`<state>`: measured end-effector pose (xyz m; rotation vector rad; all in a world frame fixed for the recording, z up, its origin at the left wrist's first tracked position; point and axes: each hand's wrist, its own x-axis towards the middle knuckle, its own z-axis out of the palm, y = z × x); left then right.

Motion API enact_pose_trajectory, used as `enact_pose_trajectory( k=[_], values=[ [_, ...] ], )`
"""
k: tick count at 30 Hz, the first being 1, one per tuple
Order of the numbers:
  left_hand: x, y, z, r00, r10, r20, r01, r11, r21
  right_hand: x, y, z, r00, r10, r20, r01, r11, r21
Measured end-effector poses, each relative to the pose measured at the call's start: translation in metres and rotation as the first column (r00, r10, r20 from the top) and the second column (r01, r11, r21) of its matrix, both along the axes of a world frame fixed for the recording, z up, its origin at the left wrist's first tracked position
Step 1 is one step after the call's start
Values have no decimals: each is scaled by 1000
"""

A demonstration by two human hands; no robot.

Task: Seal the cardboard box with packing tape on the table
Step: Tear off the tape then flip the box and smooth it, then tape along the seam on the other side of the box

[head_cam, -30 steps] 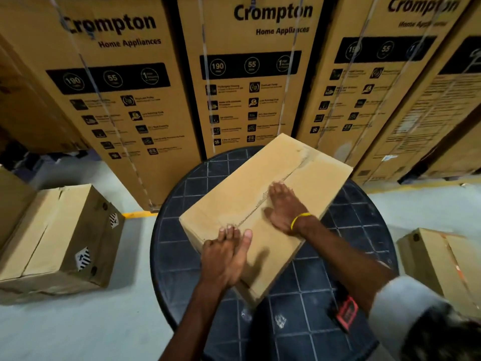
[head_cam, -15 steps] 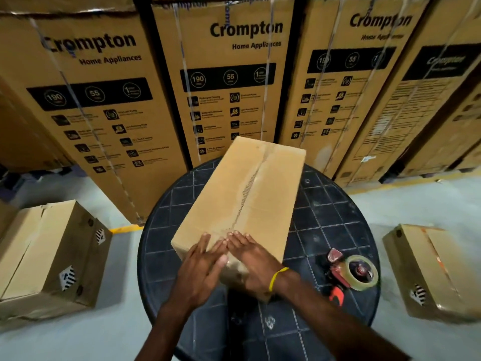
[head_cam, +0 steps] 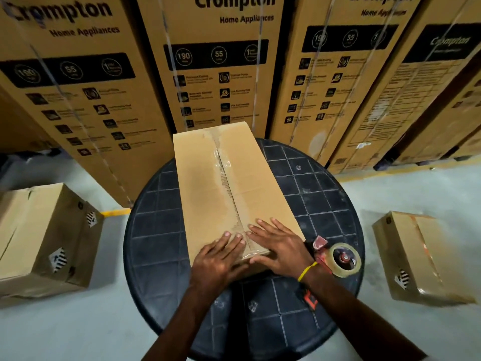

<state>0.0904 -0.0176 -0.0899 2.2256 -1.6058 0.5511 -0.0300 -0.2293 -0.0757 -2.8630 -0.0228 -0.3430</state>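
Observation:
A long brown cardboard box (head_cam: 208,183) lies on the round dark table (head_cam: 156,246), its length running away from me. Clear packing tape (head_cam: 225,175) runs along its centre seam. My left hand (head_cam: 217,259) and my right hand (head_cam: 279,246) lie flat on the box's near end, one on each side of the seam, fingers spread and pressing down over the edge. Neither hand holds anything. A red tape dispenser (head_cam: 341,256) with a clear roll rests on the table just right of my right wrist.
Tall printed appliance cartons (head_cam: 221,63) stand in a row right behind the table. A smaller cardboard box (head_cam: 44,238) sits on the grey floor to the left, and another (head_cam: 421,256) to the right. A yellow floor line (head_cam: 114,212) runs by the cartons.
The box has turned on the table from slanted to pointing straight away from me. My right hand slid from mid-box to the near end beside the left.

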Motion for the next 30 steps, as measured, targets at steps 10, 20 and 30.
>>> enact_pose_trajectory(
  k=[10,20,30],
  values=[
    [-2,12,11,991,20,-134,-23,1000,-21,-11,27,-23,948,-153,278,156,988,11],
    [-10,4,4,982,140,-126,-122,982,142,-21,18,-13,1000,-23,9,25,980,-196],
    [-37,-21,15,870,442,-218,-379,883,278,-106,13,-38,305,-926,-222,326,-118,938]
  ],
)
